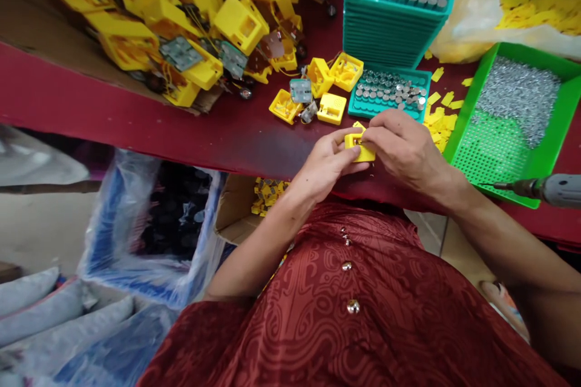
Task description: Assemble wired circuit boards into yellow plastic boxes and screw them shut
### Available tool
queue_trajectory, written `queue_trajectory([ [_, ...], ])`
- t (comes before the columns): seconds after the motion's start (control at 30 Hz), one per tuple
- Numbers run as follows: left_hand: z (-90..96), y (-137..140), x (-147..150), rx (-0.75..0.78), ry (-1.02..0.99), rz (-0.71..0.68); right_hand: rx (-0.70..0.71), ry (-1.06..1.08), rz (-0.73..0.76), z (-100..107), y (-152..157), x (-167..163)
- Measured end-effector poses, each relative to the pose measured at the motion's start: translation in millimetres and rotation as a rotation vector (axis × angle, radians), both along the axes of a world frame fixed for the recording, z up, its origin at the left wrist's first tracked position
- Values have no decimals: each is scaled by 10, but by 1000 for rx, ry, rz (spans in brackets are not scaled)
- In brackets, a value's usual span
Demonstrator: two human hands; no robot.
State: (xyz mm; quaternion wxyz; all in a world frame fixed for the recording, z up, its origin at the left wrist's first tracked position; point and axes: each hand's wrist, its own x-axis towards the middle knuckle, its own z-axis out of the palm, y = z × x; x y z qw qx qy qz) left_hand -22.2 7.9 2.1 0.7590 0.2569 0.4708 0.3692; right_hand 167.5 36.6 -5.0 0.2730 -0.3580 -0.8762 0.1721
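Note:
A small yellow plastic casing [365,155] is held over the table's front edge. My left hand [323,164] grips it from the left, thumb in front and fingers beneath. At its right side and square opening, the fingers of my right hand [403,148] are pinched together; whatever is between them is hidden. Just beyond my hands lie a yellow casing [331,109], an opened casing [285,106] and a small circuit board [300,91]. A teal tray [363,111] of round silver button cells [385,95] sits close behind my right hand.
Stacked teal trays [379,33] rise behind. At right are a green basket [502,57] of small metal parts, loose yellow pieces [438,127] and an electric screwdriver [560,189]. A heap of yellow casings [242,21] fills the back left. Below stands a plastic-lined blue crate [97,254].

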Motion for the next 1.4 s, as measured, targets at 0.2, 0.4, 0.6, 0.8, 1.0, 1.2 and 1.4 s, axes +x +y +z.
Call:
queue_trajectory([
  [0.2,-176,-18,22,177,136,-5,-117,25,-190,-6,-114,-77],
  [0.4,-281,-65,31,356,341,42,-442,129,-440,72,-134,-228],
  [0.6,-277,-69,-1,334,282,-21,-370,94,-471,59,-140,-239],
  [0.8,-324,-118,19,457,472,19,-555,169,-502,123,-126,-312],
  [1.0,-292,-159,30,539,607,1,-636,234,-602,199,-98,-374],
  [1.2,-218,-203,72,618,728,28,-830,409,-591,157,-135,-399],
  [1.4,-192,-194,50,601,716,-12,-612,288,-568,133,-136,-395],
])
